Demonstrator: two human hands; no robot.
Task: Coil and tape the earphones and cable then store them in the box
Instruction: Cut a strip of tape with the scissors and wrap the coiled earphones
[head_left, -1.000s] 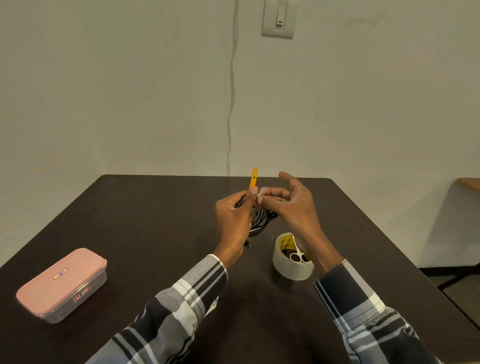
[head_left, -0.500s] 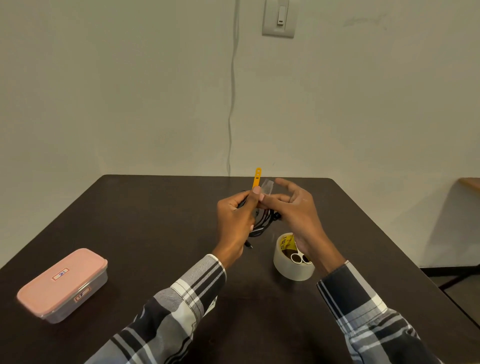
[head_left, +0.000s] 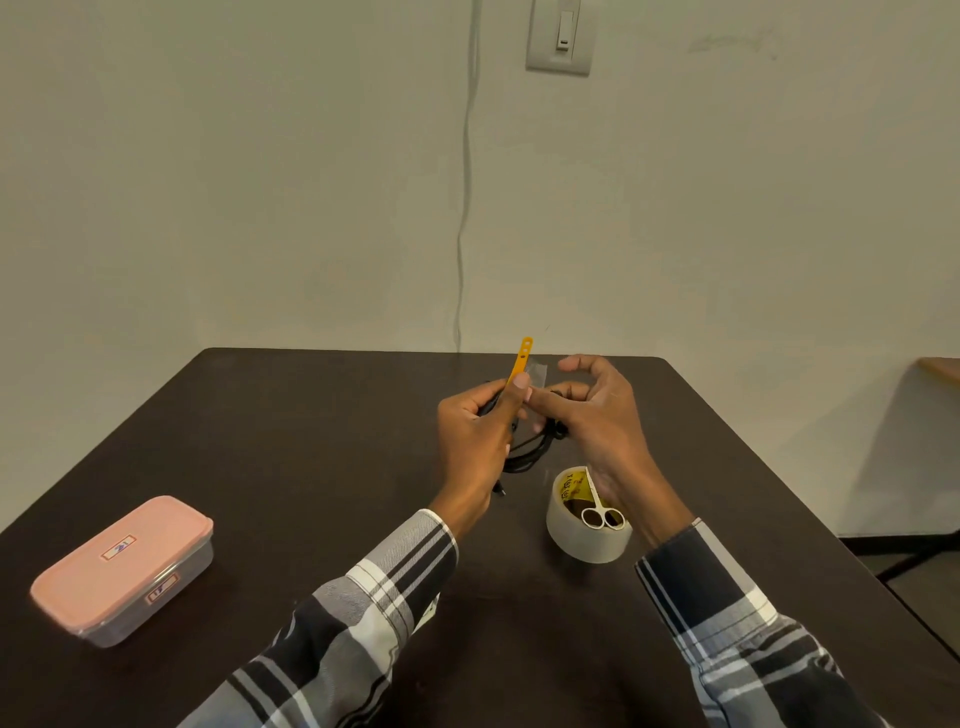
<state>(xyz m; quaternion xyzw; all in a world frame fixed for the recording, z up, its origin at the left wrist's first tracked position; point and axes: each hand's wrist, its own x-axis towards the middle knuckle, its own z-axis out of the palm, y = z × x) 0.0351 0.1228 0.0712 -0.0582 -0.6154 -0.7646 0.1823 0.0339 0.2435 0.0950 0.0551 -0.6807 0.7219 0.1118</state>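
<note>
My left hand (head_left: 475, 434) grips a coiled black cable (head_left: 530, 452) above the middle of the dark table (head_left: 311, 441), thumb on top. An orange strap (head_left: 519, 361) sticks up from the coil past my thumb. A short piece of clear tape (head_left: 537, 373) stands up beside the strap. My right hand (head_left: 597, 415) is against the coil from the right, its index finger pressing on the tape and the other fingers curled loosely. The closed box (head_left: 122, 569) with a pink lid sits at the table's left front.
A roll of clear tape (head_left: 587, 525) stands under my right wrist, with small white-handled scissors (head_left: 602, 512) resting inside its core. A wall with a switch (head_left: 560, 36) and a hanging wire (head_left: 464, 208) is behind the table. Another table's corner (head_left: 940, 366) shows at far right.
The right hand's fingers have shifted over the coil and the piece of clear tape now stands free next to the orange strap. The left hand keeps its grip.
</note>
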